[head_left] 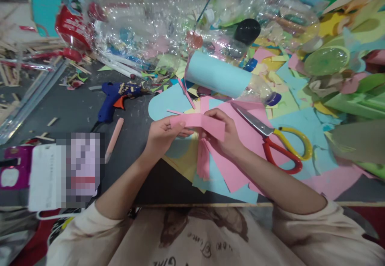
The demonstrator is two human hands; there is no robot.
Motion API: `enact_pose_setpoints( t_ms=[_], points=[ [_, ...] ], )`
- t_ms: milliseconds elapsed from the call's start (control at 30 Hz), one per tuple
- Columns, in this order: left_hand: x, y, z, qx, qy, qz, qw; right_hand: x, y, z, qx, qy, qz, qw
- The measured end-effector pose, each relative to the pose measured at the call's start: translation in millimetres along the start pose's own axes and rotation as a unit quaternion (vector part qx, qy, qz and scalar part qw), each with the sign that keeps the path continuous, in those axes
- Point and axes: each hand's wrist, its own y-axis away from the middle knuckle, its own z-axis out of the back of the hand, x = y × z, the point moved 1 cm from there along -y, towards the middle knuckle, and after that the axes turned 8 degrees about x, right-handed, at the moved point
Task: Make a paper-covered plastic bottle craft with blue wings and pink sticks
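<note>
Both hands hold a pink paper strip (192, 120), creased near its middle, above a spread of coloured paper. My left hand (164, 134) pinches the strip's left end between thumb and fingers. Around the right part of it, my right hand (224, 131) is closed, with its fingers partly hidden behind the paper. Below the hands lie more narrow pink strips (203, 160) on the sheets. Scissors (267, 131) with one red and one yellow handle rest partly open on pink paper (252, 150), right of my right hand. Thin pink offcuts (186, 93) lie just beyond the strip.
A blue glue gun (108, 101) lies to the left, near a pink-and-white marker-like stick (114, 138). A bottle wrapped in light blue paper (218, 73) lies ahead. Clear plastic bottles (135, 25) and paper scraps crowd the back. Phone-like items (45, 174) sit at front left.
</note>
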Motion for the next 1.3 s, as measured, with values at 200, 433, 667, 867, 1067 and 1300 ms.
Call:
enact_pose_setpoints(
  t_ms=[200,433,667,867,1067,1300],
  points=[
    [-1.6,1.7,0.8,-0.012,-0.027,-0.077,0.997,-2.3,0.3,-0.1,0.016,-0.005,-0.014,1.000],
    [-2.1,3.5,1.0,0.033,-0.038,-0.130,0.990,-1.6,0.8,-1.1,0.009,0.012,-0.018,1.000],
    [-2.2,2.0,0.8,0.067,-0.052,-0.136,0.987,-0.6,-0.1,-1.7,0.005,0.021,-0.015,1.000],
    [2.7,2.7,4.7,0.052,0.016,-0.094,0.994,-0.6,-0.2,-0.3,-0.032,0.027,0.000,0.999],
    [-3.4,4.5,3.9,0.007,-0.002,-0.067,0.998,0.7,0.2,-1.1,-0.048,0.025,0.007,0.999],
    [-3.3,3.1,4.9,-0.037,-0.019,-0.067,0.997,-0.8,0.3,1.1,-0.041,0.026,0.010,0.999]
  ],
)
